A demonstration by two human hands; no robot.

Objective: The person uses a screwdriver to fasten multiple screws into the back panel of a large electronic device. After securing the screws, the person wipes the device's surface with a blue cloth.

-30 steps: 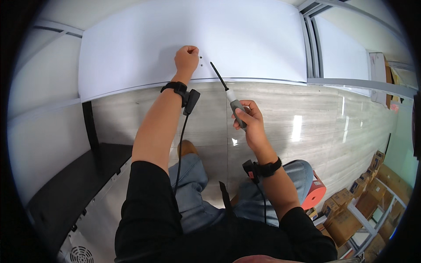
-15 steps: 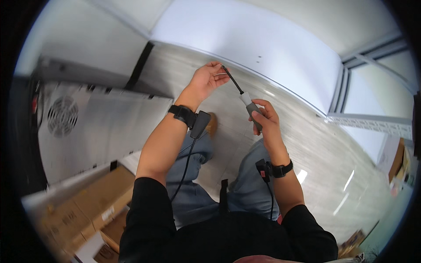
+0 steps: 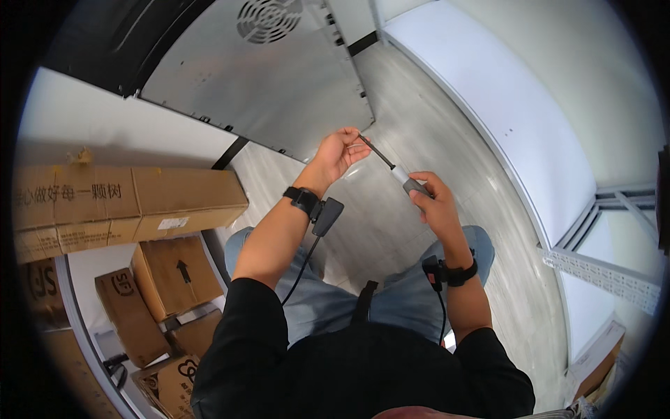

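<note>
A screwdriver with a grey handle and a long dark shaft (image 3: 377,152) lies slantwise between my hands, above the floor. My right hand (image 3: 435,200) is wrapped round its handle. At the far end, the thumb and forefinger of my left hand (image 3: 338,155) pinch the shaft's tip, while the other fingers stay loosely curled. The very tip is hidden by those fingers. Just beyond my left hand stands a grey metal panel (image 3: 279,91) with a round slotted vent (image 3: 269,19) in it. The screwdriver is apart from the panel.
Cardboard boxes sit at left: a long one (image 3: 188,199) on top, several smaller ones (image 3: 178,276) below inside a metal-edged rack. A white panel (image 3: 488,91) curves along the right, with a metal frame (image 3: 604,272). Black wrist devices (image 3: 328,216) trail cables. Grey flooring (image 3: 356,216) lies below.
My view has swung left, bringing the vented panel toward the top middle and more cardboard boxes into sight. Both hands keep the screwdriver in much the same hold.
</note>
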